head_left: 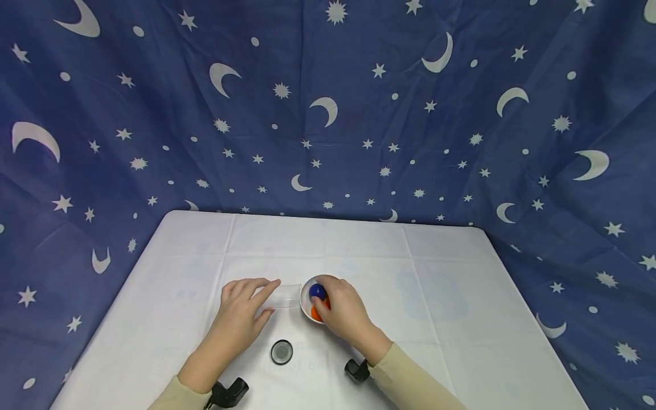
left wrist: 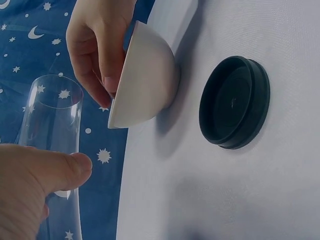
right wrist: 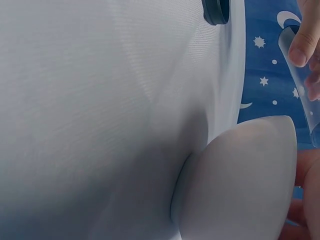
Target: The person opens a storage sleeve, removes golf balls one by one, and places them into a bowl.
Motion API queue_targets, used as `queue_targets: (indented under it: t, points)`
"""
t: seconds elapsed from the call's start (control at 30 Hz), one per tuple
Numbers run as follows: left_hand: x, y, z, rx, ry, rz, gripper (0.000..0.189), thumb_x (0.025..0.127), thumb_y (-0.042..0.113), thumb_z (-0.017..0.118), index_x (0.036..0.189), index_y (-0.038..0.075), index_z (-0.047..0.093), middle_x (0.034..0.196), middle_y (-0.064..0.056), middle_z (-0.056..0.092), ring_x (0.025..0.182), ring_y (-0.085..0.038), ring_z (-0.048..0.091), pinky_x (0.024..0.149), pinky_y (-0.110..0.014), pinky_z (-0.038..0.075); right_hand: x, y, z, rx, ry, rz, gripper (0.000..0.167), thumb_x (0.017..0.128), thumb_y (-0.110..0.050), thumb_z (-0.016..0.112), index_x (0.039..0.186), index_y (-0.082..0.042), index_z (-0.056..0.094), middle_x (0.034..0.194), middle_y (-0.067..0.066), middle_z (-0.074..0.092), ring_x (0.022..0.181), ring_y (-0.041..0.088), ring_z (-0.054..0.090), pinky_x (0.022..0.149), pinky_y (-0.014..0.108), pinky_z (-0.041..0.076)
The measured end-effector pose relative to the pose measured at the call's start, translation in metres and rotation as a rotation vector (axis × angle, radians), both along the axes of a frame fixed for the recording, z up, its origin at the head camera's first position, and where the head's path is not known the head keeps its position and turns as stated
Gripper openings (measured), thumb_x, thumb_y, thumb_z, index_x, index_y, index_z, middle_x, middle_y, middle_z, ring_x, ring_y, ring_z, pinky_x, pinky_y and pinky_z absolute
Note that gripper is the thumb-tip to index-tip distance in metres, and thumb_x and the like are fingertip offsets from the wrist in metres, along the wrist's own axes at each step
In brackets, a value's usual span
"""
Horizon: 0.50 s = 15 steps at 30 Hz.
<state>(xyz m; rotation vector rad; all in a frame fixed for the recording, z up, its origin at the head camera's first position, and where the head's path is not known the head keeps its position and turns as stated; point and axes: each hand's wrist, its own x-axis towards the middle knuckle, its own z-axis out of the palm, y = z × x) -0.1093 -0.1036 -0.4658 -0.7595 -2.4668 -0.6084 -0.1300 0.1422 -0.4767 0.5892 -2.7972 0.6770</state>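
My left hand [head_left: 240, 310] grips a clear cylindrical container [head_left: 287, 296], which lies sideways in the head view with its open end against the bowl's left edge. In the left wrist view the thumb wraps over the clear wall. A white bowl [left wrist: 147, 77] stands on the table and holds a blue ball [head_left: 317, 291] and orange balls [head_left: 316, 313]. My right hand [head_left: 345, 307] reaches over the bowl's right rim, thumb and fingers down inside around the blue ball. Its fingertips are partly hidden, so I cannot tell whether they pinch a ball.
A dark green round lid [left wrist: 232, 102] lies on the white table [head_left: 430, 319] in front of the bowl, between the two forearms. Beyond the table's back edge hangs a blue curtain [head_left: 353, 68] with moons and stars.
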Motion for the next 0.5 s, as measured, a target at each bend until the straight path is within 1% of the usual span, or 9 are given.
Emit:
queue_targets:
  t: [0.13,0.2,0.27,0.33,0.4,0.5]
  points:
    - [0.001,0.0,-0.002,0.016,-0.031,0.013,0.062,0.071,0.013,0.083,0.128,0.013,0.062,0.115,-0.006,0.059,0.107,-0.031,0.052,0.093,-0.052,0.028,0.003,0.005,0.002,0.016,0.043,0.051,0.037,0.088,-0.027,0.069,0.121,-0.01,0.062,0.118,0.0,0.064,0.099,0.019,0.06,0.088,0.036,0.048]
    - [0.001,-0.001,-0.004,0.032,-0.05,0.019,0.062,0.072,0.015,0.083,0.13,0.013,0.061,0.116,-0.006,0.059,0.108,-0.03,0.051,0.093,-0.052,0.027,0.005,0.007,0.005,0.028,0.062,0.063,0.04,0.089,-0.029,0.069,0.123,-0.01,0.062,0.121,0.002,0.063,0.103,0.021,0.059,0.092,0.038,0.046]
    - [0.0,-0.001,-0.004,0.045,-0.068,0.029,0.062,0.073,0.016,0.082,0.131,0.013,0.059,0.117,-0.007,0.059,0.109,-0.03,0.051,0.094,-0.051,0.027,0.006,0.009,0.007,0.039,0.071,0.059,0.044,0.09,-0.033,0.068,0.126,-0.009,0.061,0.127,0.005,0.061,0.111,0.024,0.057,0.098,0.04,0.043]
    - [0.0,-0.001,-0.004,0.054,-0.079,0.043,0.062,0.074,0.017,0.082,0.132,0.012,0.058,0.118,-0.007,0.06,0.11,-0.03,0.05,0.094,-0.051,0.026,0.006,0.012,0.007,0.056,0.073,0.043,0.051,0.09,-0.037,0.066,0.132,-0.01,0.057,0.137,0.008,0.054,0.121,0.026,0.052,0.103,0.043,0.039]
    - [0.0,-0.001,-0.004,0.061,-0.085,0.058,0.062,0.075,0.018,0.082,0.132,0.012,0.058,0.118,-0.008,0.06,0.109,-0.03,0.049,0.095,-0.051,0.026,0.006,0.015,0.006,0.07,0.072,0.02,0.059,0.091,-0.041,0.064,0.14,-0.011,0.051,0.145,0.01,0.045,0.129,0.029,0.046,0.106,0.046,0.035]
    - [0.0,-0.001,-0.006,0.077,-0.084,0.071,0.062,0.075,0.017,0.082,0.131,0.011,0.058,0.117,-0.009,0.061,0.108,-0.03,0.049,0.094,-0.051,0.026,0.004,0.019,0.001,0.077,0.111,0.002,0.07,0.09,-0.044,0.063,0.148,-0.014,0.04,0.153,0.013,0.034,0.135,0.033,0.037,0.107,0.05,0.031]
